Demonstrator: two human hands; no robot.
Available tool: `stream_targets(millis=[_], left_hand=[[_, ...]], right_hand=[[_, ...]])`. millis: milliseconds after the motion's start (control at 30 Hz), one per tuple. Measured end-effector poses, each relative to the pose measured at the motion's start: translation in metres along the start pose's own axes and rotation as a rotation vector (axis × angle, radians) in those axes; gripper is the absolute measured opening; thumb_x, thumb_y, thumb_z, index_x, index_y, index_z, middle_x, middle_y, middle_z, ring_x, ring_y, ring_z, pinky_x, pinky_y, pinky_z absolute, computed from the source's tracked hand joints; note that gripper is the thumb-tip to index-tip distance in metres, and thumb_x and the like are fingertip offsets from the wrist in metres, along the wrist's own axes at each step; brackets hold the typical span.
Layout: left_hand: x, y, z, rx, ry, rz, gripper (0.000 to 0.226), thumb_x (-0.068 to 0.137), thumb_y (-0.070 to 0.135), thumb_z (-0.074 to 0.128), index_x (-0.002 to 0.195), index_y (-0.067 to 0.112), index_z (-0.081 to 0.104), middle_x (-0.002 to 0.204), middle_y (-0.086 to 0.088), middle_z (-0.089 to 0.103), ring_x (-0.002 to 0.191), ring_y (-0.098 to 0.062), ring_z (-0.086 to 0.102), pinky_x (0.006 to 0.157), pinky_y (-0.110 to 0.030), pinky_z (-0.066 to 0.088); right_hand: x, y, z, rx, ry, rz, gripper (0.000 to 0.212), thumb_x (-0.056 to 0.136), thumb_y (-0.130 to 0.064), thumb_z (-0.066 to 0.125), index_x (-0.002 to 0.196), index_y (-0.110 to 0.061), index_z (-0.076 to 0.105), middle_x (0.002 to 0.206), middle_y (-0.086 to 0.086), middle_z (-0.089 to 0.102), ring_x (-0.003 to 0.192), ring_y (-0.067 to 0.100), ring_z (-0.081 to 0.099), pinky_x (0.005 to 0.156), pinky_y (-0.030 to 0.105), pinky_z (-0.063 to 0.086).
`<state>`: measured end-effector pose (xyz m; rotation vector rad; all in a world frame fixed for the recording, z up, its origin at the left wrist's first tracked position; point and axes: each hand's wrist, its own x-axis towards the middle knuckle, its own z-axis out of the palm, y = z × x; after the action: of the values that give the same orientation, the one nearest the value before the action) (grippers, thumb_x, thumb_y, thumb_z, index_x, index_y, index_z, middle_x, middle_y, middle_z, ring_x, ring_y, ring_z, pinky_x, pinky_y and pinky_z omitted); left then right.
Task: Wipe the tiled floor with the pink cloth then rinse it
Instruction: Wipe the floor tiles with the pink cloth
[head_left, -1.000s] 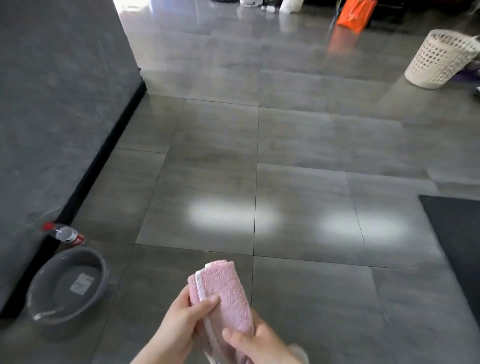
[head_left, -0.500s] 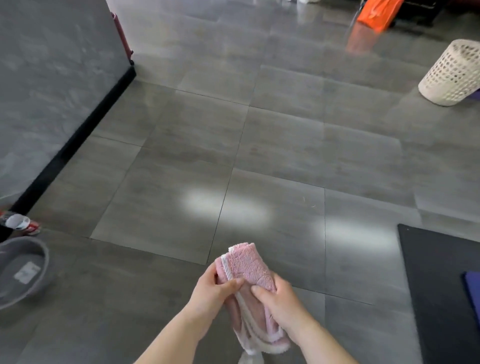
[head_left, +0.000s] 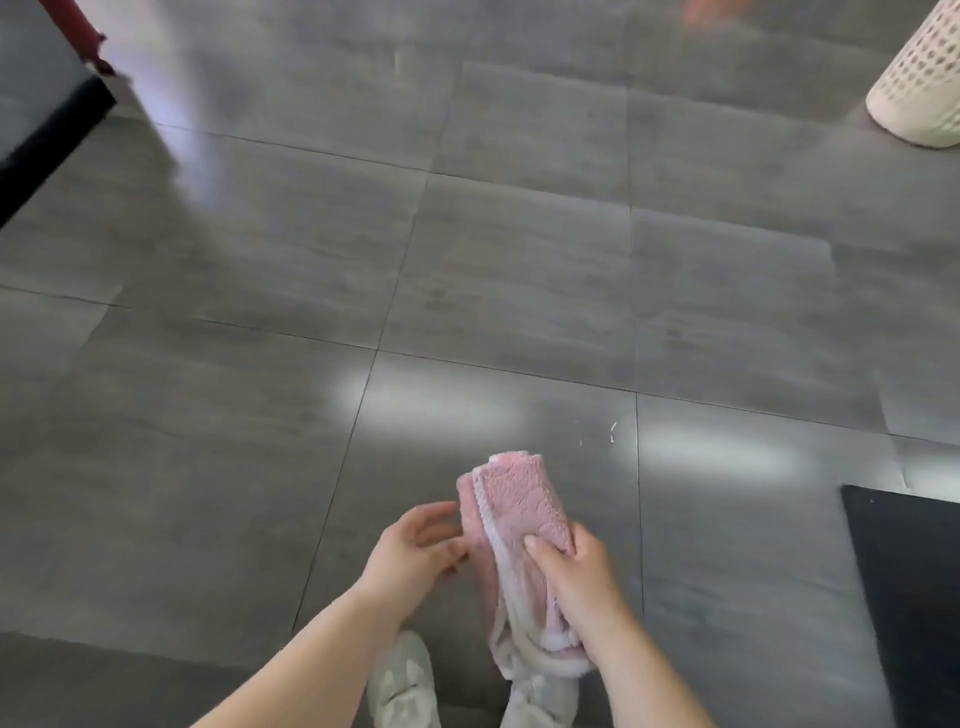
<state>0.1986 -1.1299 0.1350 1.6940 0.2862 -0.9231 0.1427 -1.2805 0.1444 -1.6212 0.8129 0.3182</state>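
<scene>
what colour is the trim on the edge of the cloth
White trim against the pink cloth, clearest in the head view.

Left hand (head_left: 415, 545) is off the folded pink terry cloth (head_left: 519, 509) now, fingers loose, just beside its left edge. Only the right hand (head_left: 576, 587) grips it, thumb on top. The view tips down: pale shoes (head_left: 402, 680) now show below the hands. The grey round basin and small bottle left of the hands are out of frame.
</scene>
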Motion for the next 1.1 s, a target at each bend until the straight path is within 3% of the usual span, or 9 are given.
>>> stream_targets(millis=[267,367,467,533,600,700,833,967,1100], left_hand=[[0.253,-0.104,0.073,0.581,0.004,0.046,0.028,0.086,0.006,0.046,0.111,0.005,0.06,0.116,-0.013,0.064,0.109,-0.025,0.058,0.093,-0.025,0.041],[0.332,-0.104,0.093,0.717,-0.004,0.15,0.03,0.088,0.009,0.044,0.116,0.009,0.057,0.126,-0.009,0.059,0.117,-0.024,0.053,0.096,-0.025,0.038],[0.378,-0.097,0.099,0.839,0.035,0.249,0.037,0.09,0.013,0.041,0.126,0.016,0.048,0.139,-0.004,0.045,0.125,-0.023,0.044,0.101,-0.03,0.036],[0.383,-0.11,0.092,0.957,0.12,0.207,0.043,0.091,0.016,0.039,0.134,0.021,0.037,0.152,-0.005,0.021,0.136,-0.024,0.028,0.108,-0.035,0.03],[0.376,-0.135,0.084,1.065,0.164,0.155,0.052,0.092,0.027,0.038,0.141,0.026,0.02,0.156,-0.005,0.0,0.143,-0.024,0.009,0.115,-0.035,0.016],[0.376,-0.165,0.071,1.177,0.216,0.132,0.064,0.092,0.045,0.032,0.143,0.029,-0.004,0.155,-0.004,-0.014,0.144,-0.02,-0.01,0.118,-0.034,-0.001],[0.399,-0.173,0.057,1.042,0.409,0.078,0.072,0.088,0.053,0.032,0.143,0.025,-0.004,0.155,-0.006,-0.013,0.143,-0.019,-0.014,0.117,-0.037,-0.007],[0.413,-0.175,0.054,1.045,0.41,0.057,0.076,0.086,0.055,0.033,0.143,0.024,-0.008,0.155,-0.006,-0.015,0.142,-0.019,-0.019,0.115,-0.038,-0.011],[0.413,-0.173,0.053,1.057,0.371,0.039,0.077,0.086,0.055,0.032,0.142,0.023,-0.012,0.154,-0.006,-0.018,0.141,-0.02,-0.022,0.115,-0.039,-0.012]], right_hand=[[0.23,0.167,-0.046,-0.047,0.068,0.137,0.01,0.087,-0.008,0.054,0.091,-0.017,0.056,0.087,0.004,0.061,0.087,0.023,0.056,0.064,0.026,0.044],[0.292,0.224,-0.041,-0.587,0.18,0.014,0.06,0.087,-0.023,0.052,0.14,-0.015,0.025,0.136,0.01,0.044,0.123,0.028,0.044,0.093,0.037,0.045],[0.317,0.265,-0.026,-1.091,0.316,-0.323,0.073,0.069,-0.048,0.041,0.135,-0.017,0.034,0.14,0.009,0.039,0.126,0.029,0.041,0.099,0.043,0.034],[0.319,0.292,-0.008,-1.205,0.228,-0.38,0.095,0.06,-0.055,0.042,0.146,-0.022,0.017,0.152,0.006,0.021,0.143,0.028,0.01,0.107,0.045,0.013],[0.32,0.309,-0.002,-1.187,0.256,-0.477,0.108,0.058,-0.048,0.053,0.147,-0.02,-0.001,0.158,0.003,-0.006,0.144,0.025,-0.012,0.112,0.045,-0.002],[0.332,0.321,-0.024,-1.156,0.369,-0.575,0.094,0.064,-0.034,0.044,0.148,-0.02,0.004,0.158,-0.002,-0.006,0.145,0.018,-0.003,0.113,0.044,0.011],[0.349,0.311,-0.068,-0.759,0.756,-0.202,0.063,0.065,-0.03,0.035,0.124,-0.011,0.042,0.135,0.025,0.043,0.119,0.036,0.04,0.089,0.06,0.043],[0.38,0.275,-0.106,-0.403,0.984,0.12,0.06,0.081,-0.022,0.036,0.139,-0.009,0.035,0.154,0.016,0.018,0.14,0.036,0.018,0.114,0.044,0.015],[0.422,0.225,-0.108,-0.486,0.86,0.206,0.05,0.093,-0.013,0.039,0.142,-0.02,0.029,0.157,0.005,0.003,0.143,0.026,0.007,0.114,0.038,0.015]])
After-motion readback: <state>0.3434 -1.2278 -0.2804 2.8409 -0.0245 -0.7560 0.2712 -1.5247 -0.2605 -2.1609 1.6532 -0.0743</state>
